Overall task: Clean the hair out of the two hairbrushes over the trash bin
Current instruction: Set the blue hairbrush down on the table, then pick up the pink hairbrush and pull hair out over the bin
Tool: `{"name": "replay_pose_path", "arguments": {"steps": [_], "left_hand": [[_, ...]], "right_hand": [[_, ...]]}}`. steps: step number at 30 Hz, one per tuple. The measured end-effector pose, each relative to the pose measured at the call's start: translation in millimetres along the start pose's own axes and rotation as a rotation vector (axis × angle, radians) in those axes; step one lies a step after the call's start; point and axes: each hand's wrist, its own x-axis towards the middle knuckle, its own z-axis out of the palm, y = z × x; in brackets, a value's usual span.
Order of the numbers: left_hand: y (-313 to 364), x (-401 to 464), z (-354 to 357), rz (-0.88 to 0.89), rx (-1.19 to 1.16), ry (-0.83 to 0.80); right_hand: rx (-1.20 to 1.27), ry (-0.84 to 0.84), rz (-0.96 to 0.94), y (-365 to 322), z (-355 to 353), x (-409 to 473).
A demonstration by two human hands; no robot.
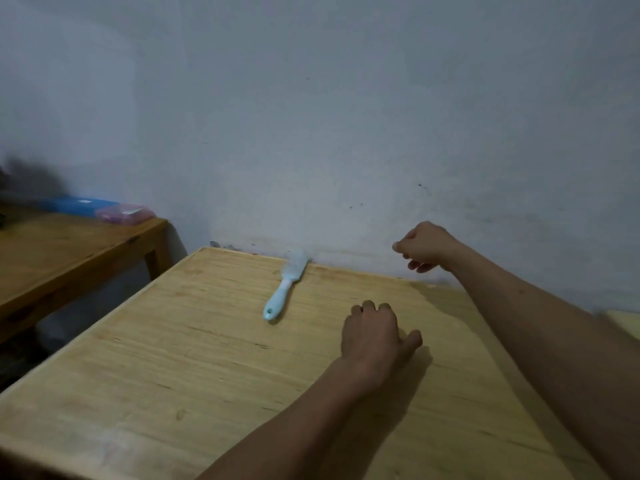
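A light blue hairbrush (284,289) lies on the pale wooden table (173,358), its bristle head against the wall and its handle pointing toward me. My left hand (375,336) rests knuckles-up on the table to the right of the handle, fingers curled under, thumb out, nothing visible in it. My right hand (426,245) hovers above the table's far edge near the wall, right of the brush, fingers curled with thumb and forefinger pinched together; I see nothing between them. Only one hairbrush is in view, and no trash bin.
A darker wooden table (69,258) stands to the left with a gap between it and mine. On it sit a blue box (78,205) and a pink box (125,213). The grey wall (311,133) runs right behind the table.
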Motion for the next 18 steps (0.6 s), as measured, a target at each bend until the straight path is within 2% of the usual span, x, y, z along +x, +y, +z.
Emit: {"name": "replay_pose_path", "arguments": {"steps": [6,9,14,18], "left_hand": [[73,9,40,0.045,-0.100,-0.079],[103,18,60,0.064,-0.109,-0.083],[145,30,85,0.072,-0.170,-0.154],[157,29,92,0.054,-0.206,-0.189]], "right_hand": [[-0.274,0.087,0.112,80,-60,-22],[-0.316,0.100,0.175,120,-70,-27],[-0.176,-0.062,0.305,155,-62,-29],[-0.085,-0.027,0.276,157,-56,-27]]}}
